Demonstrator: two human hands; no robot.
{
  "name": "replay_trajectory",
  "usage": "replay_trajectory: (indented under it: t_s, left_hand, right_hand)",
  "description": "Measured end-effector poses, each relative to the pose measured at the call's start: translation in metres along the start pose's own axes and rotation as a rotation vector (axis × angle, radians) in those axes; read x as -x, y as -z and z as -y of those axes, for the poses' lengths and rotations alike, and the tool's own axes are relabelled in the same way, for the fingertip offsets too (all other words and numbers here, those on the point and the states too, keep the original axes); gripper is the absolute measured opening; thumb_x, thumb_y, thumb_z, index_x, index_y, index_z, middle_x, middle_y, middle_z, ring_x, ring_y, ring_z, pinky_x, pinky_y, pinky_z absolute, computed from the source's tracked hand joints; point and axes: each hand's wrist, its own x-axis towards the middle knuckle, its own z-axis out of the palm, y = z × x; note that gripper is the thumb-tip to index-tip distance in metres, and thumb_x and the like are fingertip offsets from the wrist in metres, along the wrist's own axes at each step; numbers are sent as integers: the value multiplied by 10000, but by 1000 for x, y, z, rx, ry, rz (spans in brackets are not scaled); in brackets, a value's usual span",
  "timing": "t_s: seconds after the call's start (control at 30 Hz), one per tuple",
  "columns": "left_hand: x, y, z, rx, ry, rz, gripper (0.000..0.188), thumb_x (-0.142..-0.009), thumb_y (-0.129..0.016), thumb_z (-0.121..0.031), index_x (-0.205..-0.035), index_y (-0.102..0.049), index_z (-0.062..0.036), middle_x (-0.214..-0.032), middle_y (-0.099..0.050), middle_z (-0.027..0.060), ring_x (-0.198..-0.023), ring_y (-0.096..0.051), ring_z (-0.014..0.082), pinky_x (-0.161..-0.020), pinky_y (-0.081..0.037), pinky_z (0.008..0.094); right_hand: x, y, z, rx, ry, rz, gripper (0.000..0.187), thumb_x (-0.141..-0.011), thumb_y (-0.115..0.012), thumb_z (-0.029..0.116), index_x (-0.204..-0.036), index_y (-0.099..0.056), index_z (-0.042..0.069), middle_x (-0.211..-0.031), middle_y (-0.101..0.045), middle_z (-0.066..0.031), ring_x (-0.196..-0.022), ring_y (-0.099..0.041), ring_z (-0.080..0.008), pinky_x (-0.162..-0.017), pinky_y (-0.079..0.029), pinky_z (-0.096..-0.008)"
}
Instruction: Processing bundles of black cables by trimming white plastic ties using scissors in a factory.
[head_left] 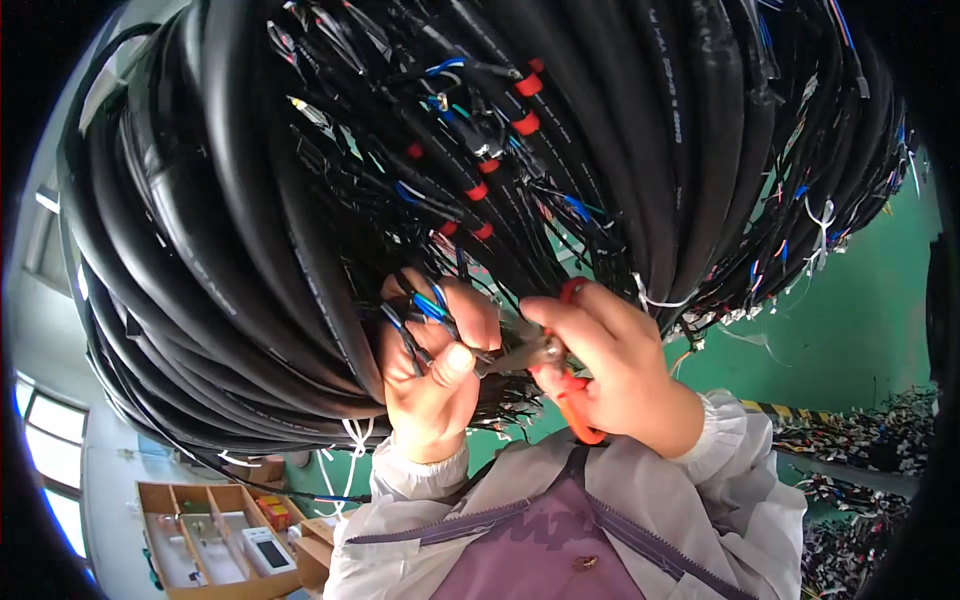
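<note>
Beside the cables (230,130), wires (430,307) are pinched by the left hand (432,400), cutters (551,351) held by the right hand (632,372); cutting seems under way, its completion unclear.

My right hand (628,375) grips red-handled cutters (553,351); left of them, my left hand (430,385) holds blue-and-black wires (430,308).

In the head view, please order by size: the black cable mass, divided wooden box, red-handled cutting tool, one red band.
Black cable mass
Divided wooden box
Red-handled cutting tool
Red band
The box lies farther from the camera; true sizes are unsure.
</note>
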Motion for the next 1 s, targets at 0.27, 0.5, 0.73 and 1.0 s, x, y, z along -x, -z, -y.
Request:
replay_trajectory:
  t_s: [0.27,0.5,0.73,1.0]
  left_hand:
    - [1,0,0,57,13,41,436,-764,-703,-145,-1011,-352,-69,-747,-481,50,-684,-451,163,-617,-363,291]
    - [-2,2,3,94,5,68,488,-785,-679,-149,-1149,-361,-88,-723,-457,32,-653,-423,148,-576,-327,282]
    - [-2,2,5,76,-25,55,538,-777,-687,-163,-1190,-352,-82,-717,-462,33,-656,-428,152,-573,-328,284]
    - [-2,3,7,67,-15,15,539,-767,-698,-165,-1166,-348,-67,-719,-467,40,-668,-446,170,-588,-357,308]
  right_hand:
    - [6,-7,3,191,140,-112,380,-628,-709,90,-997,-626,53,-613,-436,-16,-445,-434,-150,-390,-360,-285]
    - [6,-5,4,210,132,-87,372,-662,-694,142,-1007,-597,44,-629,-436,0,-473,-486,-129,-397,-387,-264]
    - [8,-7,6,197,108,-128,403,-598,-711,89,-991,-630,58,-589,-399,-14,-432,-418,-155,-379,-347,-289]
    - [12,-11,5,201,86,-113,312,-644,-716,84,-942,-632,43,-607,-506,-10,-445,-484,-150,-381,-375,-286]
